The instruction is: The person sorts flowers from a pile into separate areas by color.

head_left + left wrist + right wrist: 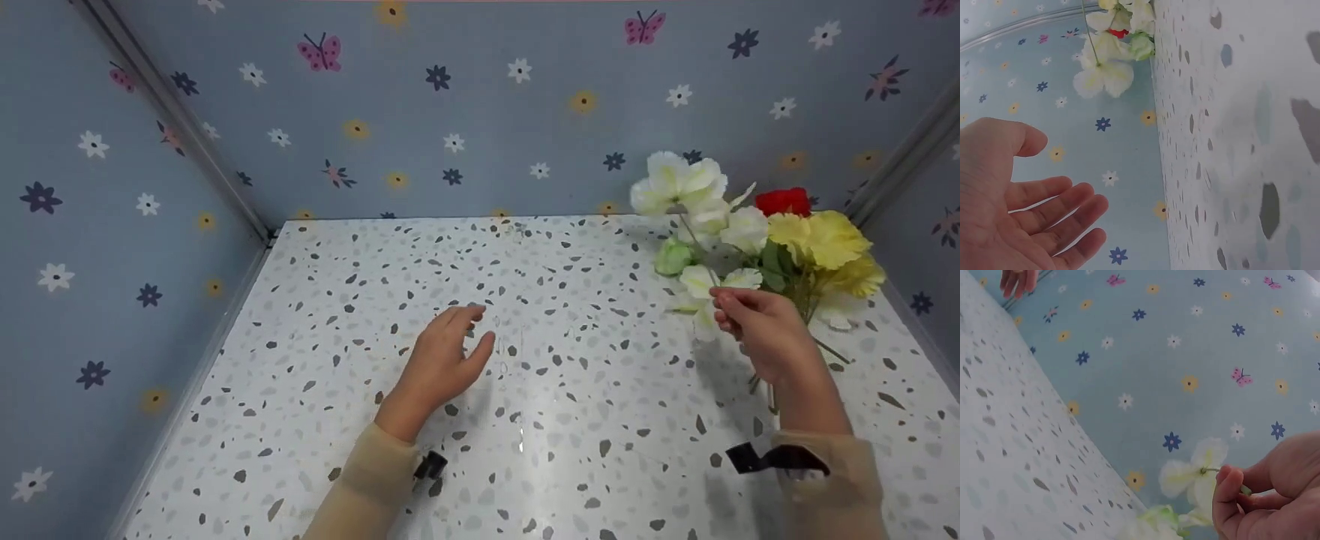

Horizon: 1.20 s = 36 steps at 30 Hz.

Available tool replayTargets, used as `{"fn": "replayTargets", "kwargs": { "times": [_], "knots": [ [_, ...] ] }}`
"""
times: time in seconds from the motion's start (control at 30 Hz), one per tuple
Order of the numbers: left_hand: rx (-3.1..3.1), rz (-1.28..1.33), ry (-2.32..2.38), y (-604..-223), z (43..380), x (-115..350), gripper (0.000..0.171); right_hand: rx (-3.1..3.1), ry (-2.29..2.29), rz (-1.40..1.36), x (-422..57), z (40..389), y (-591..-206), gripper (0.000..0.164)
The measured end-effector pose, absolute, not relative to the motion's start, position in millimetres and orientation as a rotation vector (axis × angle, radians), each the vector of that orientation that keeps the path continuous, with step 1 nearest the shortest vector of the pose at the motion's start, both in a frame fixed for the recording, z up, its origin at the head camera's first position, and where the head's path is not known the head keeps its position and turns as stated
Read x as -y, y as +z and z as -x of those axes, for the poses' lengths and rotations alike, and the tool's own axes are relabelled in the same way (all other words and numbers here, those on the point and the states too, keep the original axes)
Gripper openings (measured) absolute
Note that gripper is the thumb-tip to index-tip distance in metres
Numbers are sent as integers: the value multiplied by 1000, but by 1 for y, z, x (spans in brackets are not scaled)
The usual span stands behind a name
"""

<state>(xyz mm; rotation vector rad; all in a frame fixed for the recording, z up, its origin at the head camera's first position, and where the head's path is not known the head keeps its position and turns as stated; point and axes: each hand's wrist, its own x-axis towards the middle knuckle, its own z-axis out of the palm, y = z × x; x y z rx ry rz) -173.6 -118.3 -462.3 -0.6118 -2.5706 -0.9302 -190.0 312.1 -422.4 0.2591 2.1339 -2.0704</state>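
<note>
Left hand (pixel 442 356): fingers loosely parted, holding nothing, well apart from the bloom; white flower (pixel 679 184): beyond the right fingertips (pixel 718 294), stem (pixel 691 232) slanting away and leftward; right hand (pixel 772 334) (the nearer): thumb and fingers pinching that stem; yellow flowers (pixel 821 238): right of these fingers

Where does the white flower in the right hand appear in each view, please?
Head: the white flower is in the upper right, beyond the right hand.
Left wrist: the white flower is near the top, left of centre, its stem running upward.
Right wrist: the white flower is lower right, left of the fingers pinching its stem.
Shared landmark: the patterned wall behind it.
</note>
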Motion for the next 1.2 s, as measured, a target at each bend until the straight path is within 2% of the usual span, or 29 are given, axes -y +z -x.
{"fn": "replayTargets", "kwargs": {
  "times": [0.2, 0.47, 0.63, 0.83, 1.07, 1.2],
  "knots": [
    [2520, 605, -1116, -454, 184, 89, 32, -1984, -2262, -130, -260, 190, -426, 41],
    [2373, 540, -1442, -448, 186, 64, 21, -2114, -2198, 26, -185, 183, -442, 25],
    [2350, 489, -1560, -450, 186, 59, 21, -2180, -2162, 133, -151, 176, -455, 16],
    [2361, 464, -1633, -453, 184, 53, 23, -2248, -2139, 303, -128, 166, -469, 12],
    [2328, 421, -1641, -453, 181, 50, 6, -2388, -2033, 365, -113, 159, -477, 13],
    [2309, 410, -1620, -449, 181, 51, 5, -2370, -1979, 387, -109, 158, -477, 16]
  ]
}}
